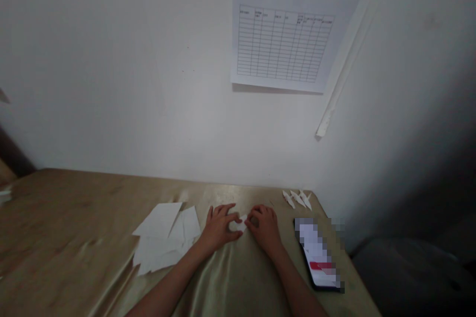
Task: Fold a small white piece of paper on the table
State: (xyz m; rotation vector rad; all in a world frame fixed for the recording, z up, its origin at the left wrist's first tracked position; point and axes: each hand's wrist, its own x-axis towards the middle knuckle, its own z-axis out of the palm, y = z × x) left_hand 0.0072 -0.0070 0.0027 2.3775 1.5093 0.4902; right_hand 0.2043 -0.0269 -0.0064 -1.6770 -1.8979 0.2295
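Note:
A small piece of folded white paper (242,224) is held between my two hands, low over the table. My left hand (222,224) pinches its left side with thumb and fingers. On the other side, the fingertips of my right hand (263,222) close on its right edge. Left of my hands lies a loose pile of white paper sheets (161,245), overlapping one another. Beyond my right hand, three small folded paper shapes (296,199) with pointed ends lie in a row near the table's back right corner.
A phone (316,257) with its screen lit lies right of my right forearm. Brownish satin cloth (85,228) covers the table, with creases at the front. Behind it rises a white wall (130,84), bearing a printed table sheet (286,39) and a cable cover (344,72).

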